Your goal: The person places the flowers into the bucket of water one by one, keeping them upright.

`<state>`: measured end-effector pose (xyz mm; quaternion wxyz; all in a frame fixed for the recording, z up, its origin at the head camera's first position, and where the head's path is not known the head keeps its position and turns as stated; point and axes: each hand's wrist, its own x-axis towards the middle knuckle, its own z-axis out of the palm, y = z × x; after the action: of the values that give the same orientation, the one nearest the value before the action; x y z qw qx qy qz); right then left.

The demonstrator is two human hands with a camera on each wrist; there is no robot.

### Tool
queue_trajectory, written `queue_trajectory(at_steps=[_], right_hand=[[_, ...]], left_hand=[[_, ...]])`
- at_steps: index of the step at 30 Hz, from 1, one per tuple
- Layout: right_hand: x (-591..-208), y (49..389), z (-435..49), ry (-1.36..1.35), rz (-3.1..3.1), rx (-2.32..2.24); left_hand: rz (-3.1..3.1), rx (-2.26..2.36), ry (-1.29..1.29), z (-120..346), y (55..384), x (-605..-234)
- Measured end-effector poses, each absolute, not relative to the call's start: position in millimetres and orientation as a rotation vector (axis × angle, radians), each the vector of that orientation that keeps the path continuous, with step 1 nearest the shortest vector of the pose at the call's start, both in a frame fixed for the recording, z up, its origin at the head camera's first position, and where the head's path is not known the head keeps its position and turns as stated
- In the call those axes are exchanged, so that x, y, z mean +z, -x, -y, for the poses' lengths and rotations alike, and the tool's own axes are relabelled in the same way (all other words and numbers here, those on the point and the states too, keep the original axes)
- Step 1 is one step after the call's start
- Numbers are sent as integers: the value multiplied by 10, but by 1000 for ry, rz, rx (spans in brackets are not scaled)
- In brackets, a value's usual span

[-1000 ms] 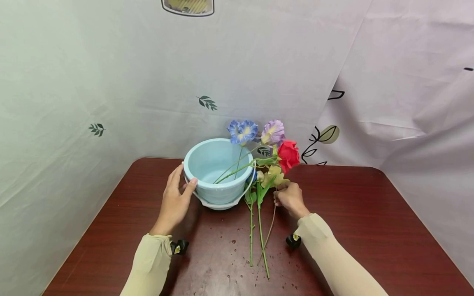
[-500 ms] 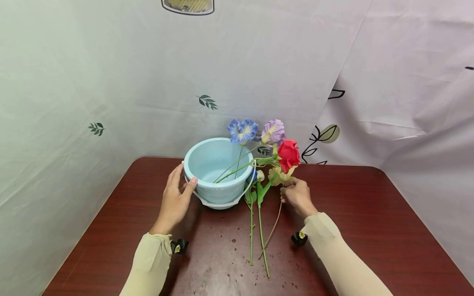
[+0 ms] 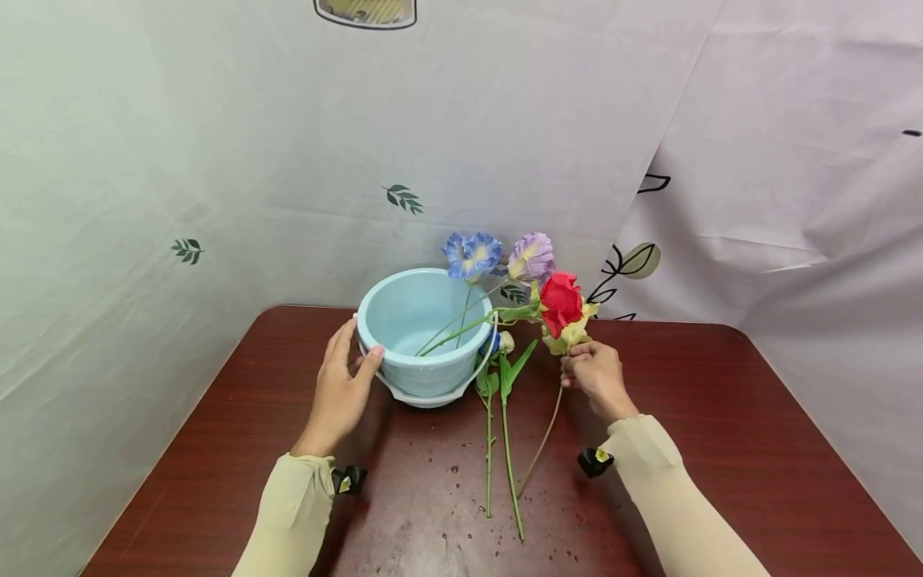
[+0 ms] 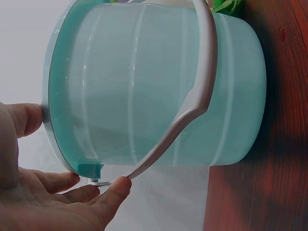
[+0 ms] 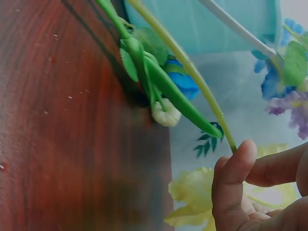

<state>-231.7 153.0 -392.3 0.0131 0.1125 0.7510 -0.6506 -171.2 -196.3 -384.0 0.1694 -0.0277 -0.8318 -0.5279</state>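
A light blue bucket (image 3: pixel 425 365) stands upright on the table, its white handle hanging down in front. My left hand (image 3: pixel 344 383) rests at its left side, thumb on the rim and the other fingers spread by the handle joint (image 4: pixel 89 171). My right hand (image 3: pixel 597 375) pinches the stem (image 5: pixel 195 72) of a yellow flower (image 3: pixel 568 335) just under its bloom; the stem's lower end slants down to the table. A red rose (image 3: pixel 561 304) partly covers that bloom. The rose, a blue flower (image 3: pixel 472 256) and a purple flower (image 3: pixel 532 258) lean out of the bucket.
A white-budded flower (image 3: pixel 506 343) and a blue-headed flower (image 3: pixel 490 346) lie right of the bucket, stems toward the front. Water drops (image 3: pixel 454 470) dot the dark red table (image 3: pixel 692 449). A pale printed cloth (image 3: pixel 288 160) hangs behind.
My right hand has moved right, drawing the yellow flower away from the two flowers on the table; its bloom has slid behind the rose. My left hand and the bucket have stayed put.
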Motion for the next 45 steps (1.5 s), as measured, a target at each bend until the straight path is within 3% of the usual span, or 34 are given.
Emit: queue_trajectory(at_steps=[45], right_hand=[[-3053,2004,-1663,-74,-2316,-2415]], left_hand=[[2375,-1506,67,1962,1705,-3830]])
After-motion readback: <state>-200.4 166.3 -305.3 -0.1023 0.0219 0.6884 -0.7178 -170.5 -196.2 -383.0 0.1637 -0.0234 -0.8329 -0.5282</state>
